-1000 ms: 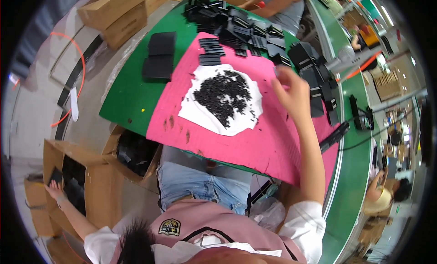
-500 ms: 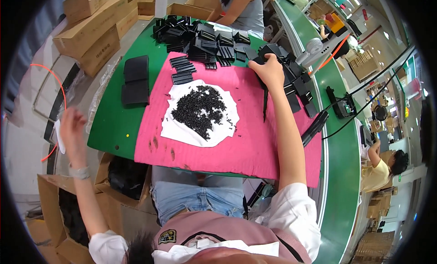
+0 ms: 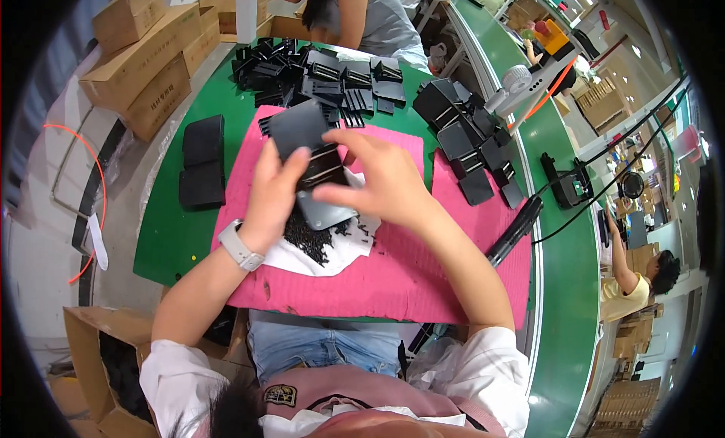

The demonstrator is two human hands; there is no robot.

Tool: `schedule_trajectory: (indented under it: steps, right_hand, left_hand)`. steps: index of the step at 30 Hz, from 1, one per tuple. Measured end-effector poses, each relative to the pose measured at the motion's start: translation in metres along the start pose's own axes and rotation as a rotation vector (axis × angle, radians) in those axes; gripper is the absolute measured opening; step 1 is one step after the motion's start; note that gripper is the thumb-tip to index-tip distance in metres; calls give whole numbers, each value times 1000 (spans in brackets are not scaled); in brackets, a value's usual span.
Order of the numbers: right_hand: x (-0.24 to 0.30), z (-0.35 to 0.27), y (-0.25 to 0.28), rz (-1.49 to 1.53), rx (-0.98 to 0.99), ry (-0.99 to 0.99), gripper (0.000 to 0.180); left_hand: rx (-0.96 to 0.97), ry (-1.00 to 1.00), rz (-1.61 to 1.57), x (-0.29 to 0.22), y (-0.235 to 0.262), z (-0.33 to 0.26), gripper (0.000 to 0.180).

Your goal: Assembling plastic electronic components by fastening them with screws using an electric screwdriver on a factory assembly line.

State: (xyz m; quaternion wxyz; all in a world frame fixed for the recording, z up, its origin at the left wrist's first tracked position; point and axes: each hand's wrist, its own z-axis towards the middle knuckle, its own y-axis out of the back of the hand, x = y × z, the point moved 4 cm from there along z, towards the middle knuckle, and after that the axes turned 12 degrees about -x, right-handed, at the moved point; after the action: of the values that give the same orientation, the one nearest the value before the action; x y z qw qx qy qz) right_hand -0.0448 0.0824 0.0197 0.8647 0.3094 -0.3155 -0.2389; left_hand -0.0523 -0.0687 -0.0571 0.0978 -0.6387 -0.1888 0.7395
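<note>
Over the middle of the pink mat, my left hand grips a black plastic part made of flat rounded plates with a slotted section between them. The thumb and index finger of my right hand close on the slotted section from the other side. A slight blur covers both hands. Beneath the part lies a white cloth bearing a heap of small black pieces, like screws or pins. My hands and the part hide much of that heap.
Similar black parts are piled at the table's far edge and at the right. Two flat black plates lie at the left. A black pen-shaped tool rests by the right edge. Cardboard boxes stand far left; a person sits opposite.
My left hand has come in from the far left and my right hand from the right-hand pile. Both now meet on a black plastic part above the cloth.
</note>
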Motion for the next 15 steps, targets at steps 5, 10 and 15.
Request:
schedule_trajectory:
  steps: [5, 10, 15]
  right_hand:
    - [-82, 35, -29, -323, -37, -51, 36]
    - [-95, 44, -67, -531, 14, -60, 40]
    - [-105, 39, -56, -436, 86, -89, 32]
  left_hand:
    - [-181, 0, -113, -23, 19, 29, 22]
    - [-235, 53, -145, -36, 25, 31, 19]
    - [-158, 116, -117, -29, 15, 22, 24]
